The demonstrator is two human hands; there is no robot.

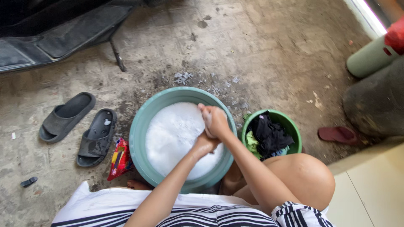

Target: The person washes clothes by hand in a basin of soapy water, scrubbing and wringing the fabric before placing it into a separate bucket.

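Both hands at frame centre over the basin (141, 138) of suds: right hand (216, 121) fisted, left hand (205, 145) gripping right wrist. Bucket (293, 126) just right.

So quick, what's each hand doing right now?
Left hand: down in the foam of the teal basin; open or shut cannot be told.
Right hand: closed in a fist above the suds; anything inside is hidden.
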